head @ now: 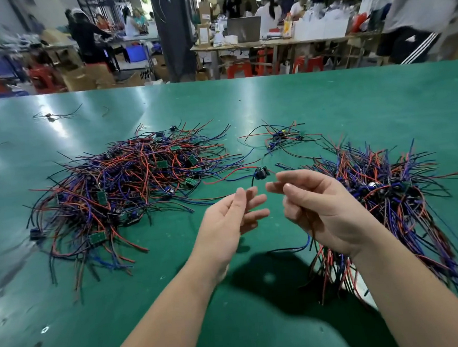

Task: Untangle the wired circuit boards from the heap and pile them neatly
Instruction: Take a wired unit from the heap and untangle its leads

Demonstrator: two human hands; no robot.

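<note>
A big tangled heap of small green circuit boards with red, blue and black wires lies left of centre on the green table. A second, combed-out pile lies on the right, with its wires trailing toward me. One wired circuit board sits just beyond my fingertips, between the two piles. My right hand is curled round thin wires that run through its palm and hang out below it. My left hand is beside it, palm turned inward, fingers loosely extended, and a black wire end lies by its index fingertip.
A small cluster of boards and wires lies behind the hands. Stray wires lie at the far left of the table. Beyond the table's far edge are workbenches, red stools, boxes and several people; one person stands at the far right corner.
</note>
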